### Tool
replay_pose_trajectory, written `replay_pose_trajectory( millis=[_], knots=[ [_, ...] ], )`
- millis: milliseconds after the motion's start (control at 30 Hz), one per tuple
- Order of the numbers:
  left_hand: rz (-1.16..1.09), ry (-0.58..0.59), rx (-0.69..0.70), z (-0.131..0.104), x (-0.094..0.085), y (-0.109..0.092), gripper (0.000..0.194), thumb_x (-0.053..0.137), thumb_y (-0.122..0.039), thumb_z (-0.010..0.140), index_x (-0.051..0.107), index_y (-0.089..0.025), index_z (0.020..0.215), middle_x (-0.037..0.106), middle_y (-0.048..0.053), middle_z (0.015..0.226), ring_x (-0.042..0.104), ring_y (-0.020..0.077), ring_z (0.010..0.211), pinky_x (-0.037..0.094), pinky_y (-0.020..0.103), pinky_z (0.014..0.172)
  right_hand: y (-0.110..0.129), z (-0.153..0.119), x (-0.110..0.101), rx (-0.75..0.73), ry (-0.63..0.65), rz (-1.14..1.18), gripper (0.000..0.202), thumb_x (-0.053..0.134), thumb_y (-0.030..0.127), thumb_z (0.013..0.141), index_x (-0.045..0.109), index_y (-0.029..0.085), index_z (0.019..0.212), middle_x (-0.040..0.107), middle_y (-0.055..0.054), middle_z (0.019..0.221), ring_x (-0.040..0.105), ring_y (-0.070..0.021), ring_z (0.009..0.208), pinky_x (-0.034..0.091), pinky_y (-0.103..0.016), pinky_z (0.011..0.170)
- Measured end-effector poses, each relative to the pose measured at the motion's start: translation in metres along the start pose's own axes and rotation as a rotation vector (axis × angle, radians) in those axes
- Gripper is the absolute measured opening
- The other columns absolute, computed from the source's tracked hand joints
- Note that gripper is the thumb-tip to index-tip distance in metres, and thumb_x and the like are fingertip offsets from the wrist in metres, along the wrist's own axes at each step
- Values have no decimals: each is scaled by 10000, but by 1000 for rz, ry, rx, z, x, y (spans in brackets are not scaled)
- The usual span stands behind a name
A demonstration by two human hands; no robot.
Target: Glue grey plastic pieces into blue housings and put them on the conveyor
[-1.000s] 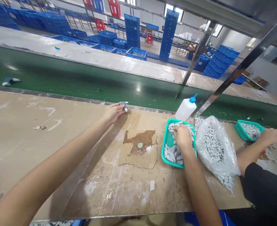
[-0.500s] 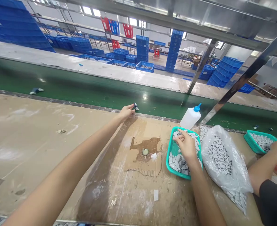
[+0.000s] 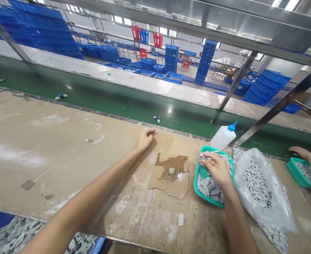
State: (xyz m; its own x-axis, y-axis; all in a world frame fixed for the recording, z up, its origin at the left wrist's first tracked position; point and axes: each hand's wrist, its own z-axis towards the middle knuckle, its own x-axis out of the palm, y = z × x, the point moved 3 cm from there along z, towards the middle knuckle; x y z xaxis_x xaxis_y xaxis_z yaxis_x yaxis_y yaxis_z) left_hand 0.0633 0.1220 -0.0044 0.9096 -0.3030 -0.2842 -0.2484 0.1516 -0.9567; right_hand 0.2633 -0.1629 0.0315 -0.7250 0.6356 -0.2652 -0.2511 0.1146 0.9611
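My left hand (image 3: 145,138) is over the cardboard-covered table near its back edge, fingers curled together, with nothing visible in them. Just beyond it a small dark and white piece (image 3: 157,119) lies on the green belt (image 3: 113,102). My right hand (image 3: 217,167) is over the teal basket (image 3: 209,201) of grey pieces, its fingertips pinching a small grey piece (image 3: 202,155). A small round cap (image 3: 171,170) sits on a torn cardboard patch (image 3: 168,187) between my hands.
A white bottle (image 3: 223,137) with a blue nozzle stands behind the basket. Right of it lies a clear bag (image 3: 258,183) of grey pieces. Another person's hand (image 3: 300,152) is above a second teal basket (image 3: 298,176). More pieces (image 3: 61,96) lie on the belt. A metal post (image 3: 269,106) slants at right.
My left hand has let go of the dark and white piece on the belt and drawn back. My right fingers have closed on a grey piece. The other person's hand has reached toward the belt.
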Motion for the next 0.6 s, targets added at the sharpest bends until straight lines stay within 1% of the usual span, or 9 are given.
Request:
replay_pose_trajectory(
  millis=[100, 167, 267, 333, 400, 500, 600],
  knots=[
    [24, -8, 51, -12, -2, 2, 384, 535, -26, 673, 759, -152, 957, 746, 98, 1148, 641, 273, 1181, 407, 390, 1128, 11, -12, 22, -8, 83, 31, 344, 701, 491, 744, 735, 179, 886, 745, -100, 939, 763, -250, 777, 641, -384, 731],
    [31, -25, 76, -14, -3, 4, 380, 527, -33, 685, 764, -144, 959, 734, 100, 1183, 617, 265, 1222, 382, 376, 1150, 19, -20, 39, -60, 154, -2, 264, 662, 420, 802, 743, 191, 905, 743, -93, 961, 755, -224, 777, 634, -358, 733],
    [11, -50, 87, -14, -5, 9, 399, 497, -56, 713, 756, -135, 1006, 726, 98, 1206, 625, 239, 1216, 408, 356, 1130, 28, -29, 63, -238, 283, -184, 206, 590, 301, 887, 759, 226, 978, 758, -70, 950, 731, -197, 818, 608, -326, 756],
    [-17, -62, 81, -12, -6, 15, 415, 471, -68, 726, 749, -124, 1028, 735, 100, 1185, 654, 226, 1169, 453, 344, 1086, 27, -32, 74, -349, 313, -303, 227, 570, 269, 911, 759, 238, 1034, 770, -63, 950, 721, -196, 839, 594, -321, 773],
    [-45, -80, 72, -10, -8, 21, 418, 453, -76, 736, 749, -114, 1028, 743, 106, 1162, 670, 224, 1138, 479, 336, 1052, 22, -34, 78, -394, 292, -371, 258, 569, 271, 919, 744, 225, 1103, 776, -67, 960, 719, -193, 815, 591, -313, 758],
    [-79, -117, 59, -7, -9, 26, 415, 446, -77, 737, 758, -108, 1008, 755, 114, 1120, 682, 237, 1105, 495, 346, 1023, 14, -35, 79, -366, 266, -440, 318, 572, 287, 928, 702, 197, 1204, 777, -68, 944, 715, -182, 763, 591, -290, 711],
    [-105, -136, 51, -5, -9, 28, 415, 445, -60, 719, 768, -107, 976, 769, 114, 1061, 699, 243, 1052, 511, 353, 987, 11, -36, 78, -356, 279, -514, 312, 561, 304, 943, 706, 195, 1197, 773, -56, 887, 696, -172, 687, 582, -280, 653]
  ],
)
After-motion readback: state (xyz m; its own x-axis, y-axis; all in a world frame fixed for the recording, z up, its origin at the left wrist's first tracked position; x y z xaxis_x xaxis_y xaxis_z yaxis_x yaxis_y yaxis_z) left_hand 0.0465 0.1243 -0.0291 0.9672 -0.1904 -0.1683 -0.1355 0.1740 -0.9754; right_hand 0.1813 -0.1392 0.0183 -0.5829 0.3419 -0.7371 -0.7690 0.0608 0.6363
